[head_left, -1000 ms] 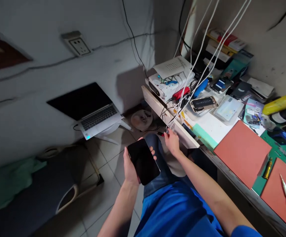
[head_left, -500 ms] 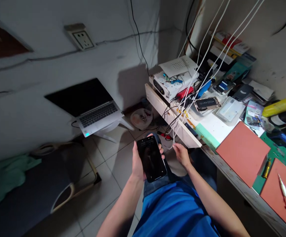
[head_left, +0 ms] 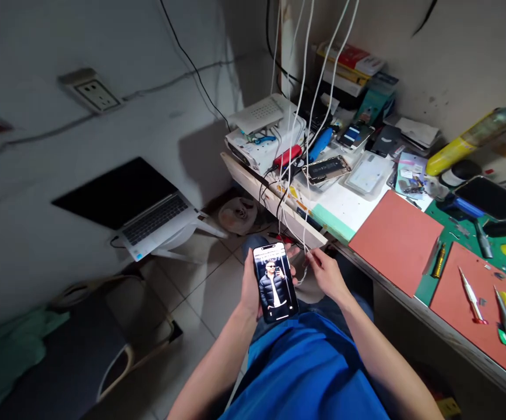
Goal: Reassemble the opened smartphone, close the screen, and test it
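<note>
Phone in the left hand (head_left: 248, 287), cable end in the right hand (head_left: 329, 275), just off the counter (head_left: 353, 207) edge.

At far left an open laptop (head_left: 148, 204) sits on a stand by the wall. In the near middle the left hand holds the phone (head_left: 276, 283) upright over the lap with its screen lit, thumb along its left edge and fingers wrapped round its right edge. Just right of the phone, the right fingers (head_left: 317, 262) are pinched narrow on the end of a white cable (head_left: 305, 268) hanging from above. Cable end and phone are close but apart. Farther right, the counter carries a red mat (head_left: 395, 239) and small tools.
</note>
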`<action>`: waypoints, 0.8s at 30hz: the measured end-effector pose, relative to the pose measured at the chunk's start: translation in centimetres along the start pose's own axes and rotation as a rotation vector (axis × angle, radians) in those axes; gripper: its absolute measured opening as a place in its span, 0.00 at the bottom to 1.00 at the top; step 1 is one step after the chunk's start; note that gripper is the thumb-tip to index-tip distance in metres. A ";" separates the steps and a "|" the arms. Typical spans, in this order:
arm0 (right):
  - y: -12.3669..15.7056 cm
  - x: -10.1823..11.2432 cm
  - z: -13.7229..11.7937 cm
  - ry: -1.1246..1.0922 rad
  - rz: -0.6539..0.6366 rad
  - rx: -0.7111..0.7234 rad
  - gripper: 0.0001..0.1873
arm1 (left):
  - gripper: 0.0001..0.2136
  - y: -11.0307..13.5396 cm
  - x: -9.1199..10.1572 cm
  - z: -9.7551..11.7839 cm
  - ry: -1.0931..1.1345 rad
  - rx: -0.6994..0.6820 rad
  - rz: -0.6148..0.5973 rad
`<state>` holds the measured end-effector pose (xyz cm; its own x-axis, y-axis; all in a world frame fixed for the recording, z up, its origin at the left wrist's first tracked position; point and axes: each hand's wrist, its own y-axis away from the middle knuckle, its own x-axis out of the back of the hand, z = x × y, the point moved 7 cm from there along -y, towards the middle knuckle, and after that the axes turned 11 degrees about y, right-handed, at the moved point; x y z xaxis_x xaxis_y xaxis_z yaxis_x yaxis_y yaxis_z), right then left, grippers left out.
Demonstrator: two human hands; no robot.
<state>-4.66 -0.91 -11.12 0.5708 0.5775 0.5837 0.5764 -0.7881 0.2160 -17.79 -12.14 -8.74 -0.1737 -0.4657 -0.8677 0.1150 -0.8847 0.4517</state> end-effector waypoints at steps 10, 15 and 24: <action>-0.1 -3.1 3.9 -0.091 -0.321 -0.052 0.26 | 0.42 -2.0 -3.1 0.2 0.024 0.059 -0.017; -0.2 -6.7 11.6 0.035 -0.428 -0.255 0.17 | 0.38 -2.3 -5.9 7.2 0.115 -0.283 -0.091; 2.2 -6.4 18.0 0.196 -0.361 -0.421 0.20 | 0.39 -2.6 -7.4 12.6 0.117 -0.432 -0.149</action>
<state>3.45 -2.48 -28.46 0.2398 0.8065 0.5404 0.4097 -0.5887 0.6968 -29.13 -6.65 -0.87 -0.1105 -0.3071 -0.9452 0.4984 -0.8400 0.2146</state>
